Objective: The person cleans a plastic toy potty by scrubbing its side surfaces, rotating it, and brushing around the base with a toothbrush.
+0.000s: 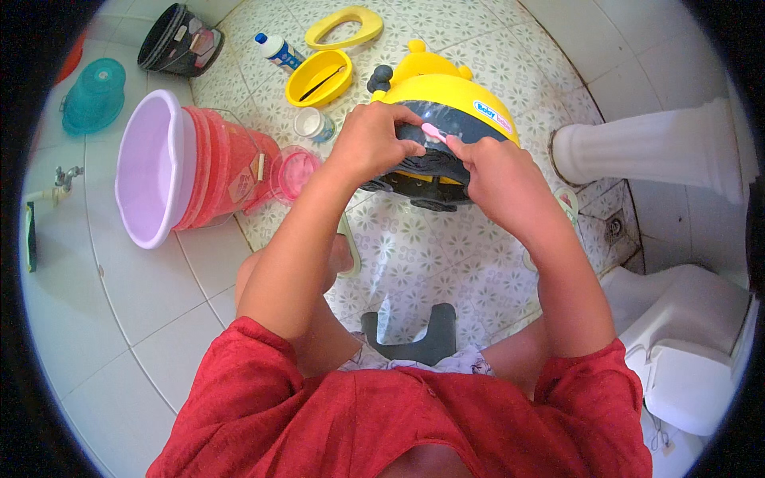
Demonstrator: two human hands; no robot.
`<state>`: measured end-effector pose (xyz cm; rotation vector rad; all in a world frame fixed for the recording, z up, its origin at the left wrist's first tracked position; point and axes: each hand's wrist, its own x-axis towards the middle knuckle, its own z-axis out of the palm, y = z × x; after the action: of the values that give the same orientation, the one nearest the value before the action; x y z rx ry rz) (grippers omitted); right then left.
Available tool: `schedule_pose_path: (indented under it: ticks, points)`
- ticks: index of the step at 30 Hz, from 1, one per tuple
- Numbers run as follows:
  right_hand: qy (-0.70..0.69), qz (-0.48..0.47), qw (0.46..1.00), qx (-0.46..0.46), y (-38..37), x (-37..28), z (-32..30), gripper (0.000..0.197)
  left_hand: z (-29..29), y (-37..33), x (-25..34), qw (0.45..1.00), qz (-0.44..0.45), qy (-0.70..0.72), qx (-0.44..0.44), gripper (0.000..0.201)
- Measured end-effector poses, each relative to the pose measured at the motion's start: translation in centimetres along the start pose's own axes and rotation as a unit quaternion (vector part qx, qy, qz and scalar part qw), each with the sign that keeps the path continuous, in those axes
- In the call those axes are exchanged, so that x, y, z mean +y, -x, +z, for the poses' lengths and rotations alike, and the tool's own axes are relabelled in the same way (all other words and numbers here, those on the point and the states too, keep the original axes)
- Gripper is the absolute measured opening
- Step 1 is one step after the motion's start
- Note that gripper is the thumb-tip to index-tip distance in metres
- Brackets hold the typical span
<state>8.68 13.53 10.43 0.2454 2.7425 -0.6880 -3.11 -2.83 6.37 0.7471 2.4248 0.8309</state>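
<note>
A pink brush (433, 130) is held in the right hand (500, 177), with its handle gripped by the fingers. The brush's head is set against the dark band of the yellow and black bee-shaped potty (446, 92). The left hand (370, 141) is laid on the potty's left side, with its thumb and 1 finger spread; whether anything is gripped cannot be told. Left of the potty, 1 yellow bowl (315, 67) and 1 red bucket (209, 163) are seen.

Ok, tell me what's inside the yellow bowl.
A slim black stick-like tool lies slantwise inside the yellow bowl. The strip of bowl beneath it is covered, so anything there cannot be seen.
</note>
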Motion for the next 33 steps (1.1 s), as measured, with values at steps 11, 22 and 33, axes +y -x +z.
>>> schedule_pose_path:
  ticks: [11,22,33]
  points:
    - [-0.056,-0.015,0.998,0.033,-0.8,0.5,0.6,0.036,-0.3,0.1,-0.2,1.0,0.006,-0.007,0.021,0.037]
    - [-0.165,-0.047,0.982,0.084,-0.2,1.0,4.7,0.053,-1.5,0.0,-1.4,0.998,-0.017,-0.066,0.01,0.037]
    - [-0.237,-0.026,0.96,0.149,-0.4,1.8,7.6,0.049,-1.2,-0.3,-1.4,1.0,-0.006,-0.022,0.002,0.034]
